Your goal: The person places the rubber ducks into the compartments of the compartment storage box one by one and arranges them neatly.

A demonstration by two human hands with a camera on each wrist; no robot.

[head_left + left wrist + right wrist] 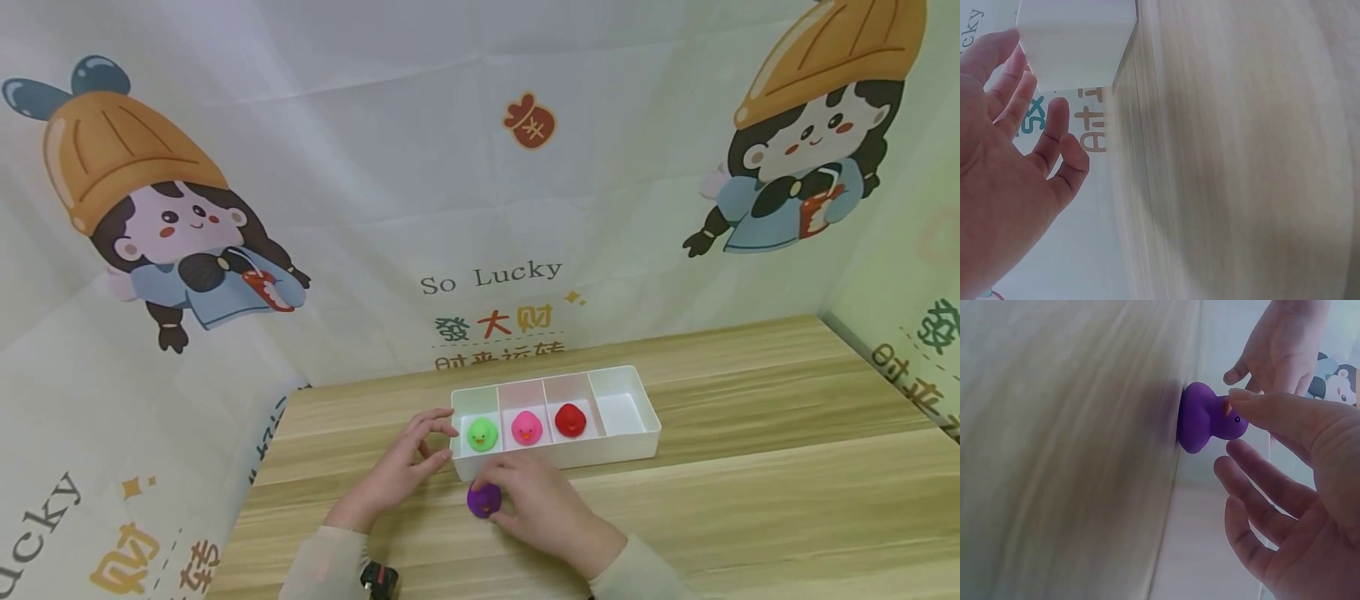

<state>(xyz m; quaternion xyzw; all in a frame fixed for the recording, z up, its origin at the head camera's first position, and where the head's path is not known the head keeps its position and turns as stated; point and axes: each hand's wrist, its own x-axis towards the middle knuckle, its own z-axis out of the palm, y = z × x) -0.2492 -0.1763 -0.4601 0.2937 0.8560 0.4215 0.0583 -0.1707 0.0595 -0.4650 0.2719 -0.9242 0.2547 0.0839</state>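
Observation:
A purple rubber duck (pixel 480 501) sits at the table in front of the white tray. My right hand (pixel 536 504) has its thumb and index finger at the duck's two sides. In the right wrist view, the thumb lies against the head of the duck (pixel 1200 419) near its beak, with the other fingers spread below. My left hand (pixel 408 458) is at the left end of the four-part tray (pixel 615 450), fingers loosely bent, fingertips right at its wall. A green duck (pixel 482 434), a pink duck (pixel 527 428) and a red duck (pixel 571 420) each occupy one compartment.
The rightmost tray compartment (pixel 622 413) holds no duck. Under everything is a wood-grain table (pixel 750 467). A printed cloth (pixel 390 183) with cartoon figures rises behind it and along both sides. A small black object (pixel 379 579) is by the left sleeve.

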